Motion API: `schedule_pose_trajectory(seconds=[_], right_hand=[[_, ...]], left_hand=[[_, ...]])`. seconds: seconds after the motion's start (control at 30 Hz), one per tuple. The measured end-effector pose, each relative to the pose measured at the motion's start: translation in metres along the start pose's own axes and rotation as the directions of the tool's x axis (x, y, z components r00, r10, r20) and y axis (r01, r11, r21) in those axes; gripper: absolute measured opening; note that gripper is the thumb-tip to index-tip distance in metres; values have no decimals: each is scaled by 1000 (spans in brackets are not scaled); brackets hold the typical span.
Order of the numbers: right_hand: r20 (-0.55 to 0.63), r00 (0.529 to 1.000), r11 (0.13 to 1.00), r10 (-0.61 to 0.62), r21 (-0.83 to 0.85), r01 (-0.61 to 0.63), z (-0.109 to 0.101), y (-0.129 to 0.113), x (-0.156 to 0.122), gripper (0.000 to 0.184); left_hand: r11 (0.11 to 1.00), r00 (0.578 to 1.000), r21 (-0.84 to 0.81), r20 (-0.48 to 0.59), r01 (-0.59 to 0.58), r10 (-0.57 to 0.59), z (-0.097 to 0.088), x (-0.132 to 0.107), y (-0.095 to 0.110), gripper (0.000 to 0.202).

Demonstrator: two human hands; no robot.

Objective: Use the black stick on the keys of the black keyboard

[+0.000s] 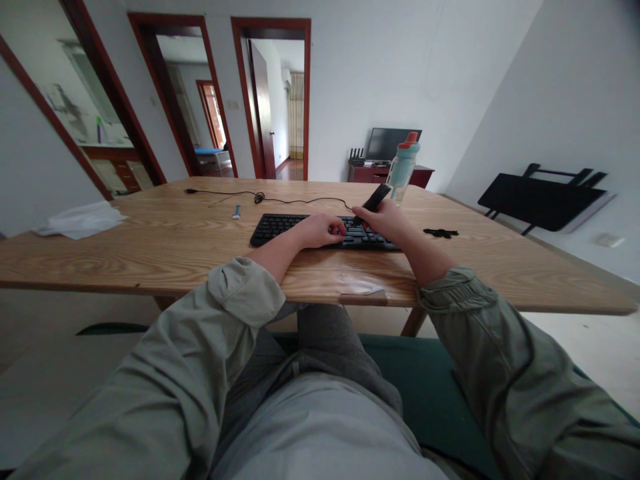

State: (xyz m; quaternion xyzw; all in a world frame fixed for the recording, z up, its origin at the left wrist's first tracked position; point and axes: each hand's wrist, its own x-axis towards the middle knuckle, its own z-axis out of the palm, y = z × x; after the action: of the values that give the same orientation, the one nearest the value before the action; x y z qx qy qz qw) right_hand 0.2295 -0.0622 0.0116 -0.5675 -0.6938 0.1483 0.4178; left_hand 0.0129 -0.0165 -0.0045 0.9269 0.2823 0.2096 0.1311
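Note:
A black keyboard (280,228) lies on the wooden table (165,247) in front of me. My left hand (320,231) rests on its keys with the fingers curled, and I cannot make out anything in them. My right hand (387,220) is closed round a slim black tool (374,199) whose upper end sticks up and away from me, its lower tip down at the keys. The keyboard's black cable (280,199) runs off to the far left.
A blue bottle with an orange cap (403,168) stands just behind my right hand. Small black pieces (441,233) lie to the right of the keyboard. White cloth (80,220) sits at the table's left edge, a small blue item (237,212) near the cable. A folded black table (543,200) leans on the right wall.

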Motion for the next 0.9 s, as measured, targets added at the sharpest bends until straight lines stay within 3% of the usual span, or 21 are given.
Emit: schedule_pose_trajectory(seconds=[0.43,0.73,0.9], right_hand=[[8,996,996,-85,-11,85,-3,-5,-6,38],[67,997,999,-36,-26,38,-5,-5,-7,34],[12,999,999,-30,-24,30,-5,0,-5,37]], left_hand=[[999,999,4,2,-41,41,0,0,-1,19],[999,999,35,12,-38,38,1,1,-1,19],[994,997,84,16,-74,72,1,1,2,20]])
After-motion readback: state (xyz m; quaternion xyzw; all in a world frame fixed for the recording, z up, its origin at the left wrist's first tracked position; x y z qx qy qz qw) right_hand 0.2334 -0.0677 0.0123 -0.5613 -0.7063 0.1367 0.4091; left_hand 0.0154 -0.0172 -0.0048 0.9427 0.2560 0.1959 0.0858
